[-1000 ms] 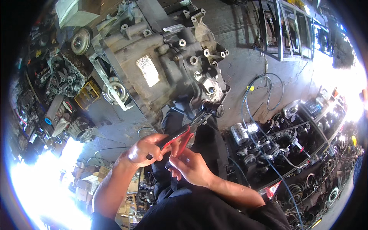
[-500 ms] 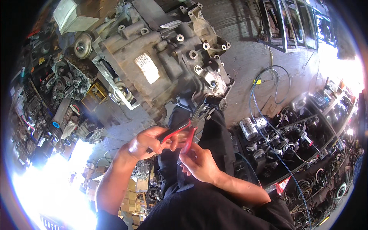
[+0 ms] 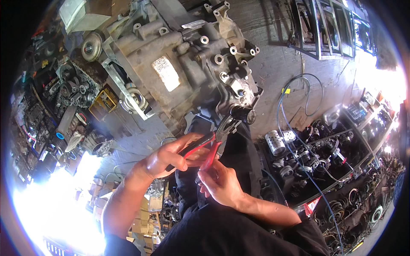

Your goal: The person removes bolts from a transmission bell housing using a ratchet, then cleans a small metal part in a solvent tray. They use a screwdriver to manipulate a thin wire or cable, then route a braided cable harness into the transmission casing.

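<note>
Both my hands are on a pair of pliers [image 3: 207, 159] with red-and-black handles spread apart. My left hand [image 3: 160, 160] is closed round the left handle, thumb on top and fingers reaching behind it. My right hand [image 3: 223, 187] grips the right handle from below. The metal jaws point up to a short black cylindrical part [image 3: 243, 114] at the lower right of a large grey gearbox housing [image 3: 132, 57]. They reach this part or lie right beside it; whether they grip it I cannot tell.
A metal frame rack [image 3: 319, 34] stands at the far right. Hoses [image 3: 279, 106] loop across the floor to a black tray [image 3: 314, 192] of metal parts. Other dismantled machinery [image 3: 74, 87] lies at the left, with cardboard boxes [image 3: 143, 222] below. Strong glare covers the lower left.
The housing appears slightly further right and lower in view. My left hand has shifted a little left, its fingers stretching further behind the pliers. Both hands keep their hold, with the jaws near the black part.
</note>
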{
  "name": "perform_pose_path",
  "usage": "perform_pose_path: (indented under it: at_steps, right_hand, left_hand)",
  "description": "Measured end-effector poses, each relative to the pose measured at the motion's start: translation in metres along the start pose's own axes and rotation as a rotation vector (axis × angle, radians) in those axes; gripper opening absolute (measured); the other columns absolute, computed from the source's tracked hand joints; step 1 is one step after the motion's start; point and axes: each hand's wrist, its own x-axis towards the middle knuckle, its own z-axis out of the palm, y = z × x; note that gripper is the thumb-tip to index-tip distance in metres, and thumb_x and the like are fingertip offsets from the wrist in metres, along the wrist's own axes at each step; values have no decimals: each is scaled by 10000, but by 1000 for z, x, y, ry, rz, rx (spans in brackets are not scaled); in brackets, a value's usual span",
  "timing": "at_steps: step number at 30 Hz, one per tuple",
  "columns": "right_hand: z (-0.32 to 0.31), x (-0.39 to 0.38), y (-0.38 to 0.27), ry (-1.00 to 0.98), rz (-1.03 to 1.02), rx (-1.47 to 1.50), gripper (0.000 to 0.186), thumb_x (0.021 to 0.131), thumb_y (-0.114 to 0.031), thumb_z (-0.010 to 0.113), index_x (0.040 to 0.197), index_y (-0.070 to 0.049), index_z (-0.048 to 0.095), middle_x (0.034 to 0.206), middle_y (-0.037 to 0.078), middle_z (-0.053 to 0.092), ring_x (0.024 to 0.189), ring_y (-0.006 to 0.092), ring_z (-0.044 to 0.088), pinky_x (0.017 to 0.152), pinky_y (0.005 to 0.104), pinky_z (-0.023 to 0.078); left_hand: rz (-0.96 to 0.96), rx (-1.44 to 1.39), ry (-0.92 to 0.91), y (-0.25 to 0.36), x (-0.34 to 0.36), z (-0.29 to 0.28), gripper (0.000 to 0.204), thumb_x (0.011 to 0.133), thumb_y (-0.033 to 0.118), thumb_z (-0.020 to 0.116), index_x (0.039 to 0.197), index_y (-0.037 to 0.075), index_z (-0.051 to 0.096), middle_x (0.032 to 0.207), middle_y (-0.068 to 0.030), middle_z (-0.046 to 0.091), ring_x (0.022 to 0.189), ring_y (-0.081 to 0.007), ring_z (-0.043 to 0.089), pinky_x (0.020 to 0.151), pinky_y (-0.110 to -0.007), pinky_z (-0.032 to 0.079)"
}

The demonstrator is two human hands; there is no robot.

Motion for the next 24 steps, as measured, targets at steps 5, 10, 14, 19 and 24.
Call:
perform_pose_path:
  at_steps: [5, 10, 14, 19, 24]
  right_hand:
    - [3, -3, -3, 47, -20, -29, 239, 1007, -166, 645, 1155, 10, 583, 724, 96, 682, 612, 166, 687, 566, 331, 532]
    - [5, -2, -4, 65, -41, -11, 247, 997, -163, 655, 1169, -1, 580, 716, 106, 687, 613, 190, 701, 561, 341, 536]
    - [4, -3, -3, 55, -12, -20, 253, 991, -166, 663, 1167, -7, 576, 711, 119, 690, 604, 211, 708, 558, 351, 537]
    - [4, -3, -4, 53, 7, 22, 245, 990, -169, 665, 1150, -10, 571, 713, 127, 694, 600, 229, 713, 552, 360, 537]
    - [5, -1, -10, 5, 32, 10, 256, 1032, -112, 605, 1252, 9, 561, 768, 72, 690, 625, 129, 695, 564, 286, 569]
  left_hand:
    - [-188, 70, -154, 11, 6, -3, 1046, 577, 96, 593, 1578, -39, 321, 1588, -245, 412, 1489, -334, 403, 1235, -480, 310]
    - [-276, 19, -161, 18, 5, -11, 977, 653, 4, 551, 1597, -10, 303, 1600, -185, 412, 1499, -303, 383, 1192, -452, 378]
    - [-280, 13, -200, 25, 3, -12, 960, 671, -34, 521, 1604, -1, 297, 1591, -172, 427, 1493, -290, 388, 1191, -449, 384]
    - [-297, 90, -202, 34, 6, -11, 973, 644, -22, 525, 1592, -25, 308, 1564, -205, 450, 1476, -307, 410, 1206, -457, 365]
    - [-284, 76, -189, 37, 7, -11, 971, 630, -28, 524, 1580, -40, 322, 1547, -221, 463, 1466, -317, 424, 1206, -454, 365]
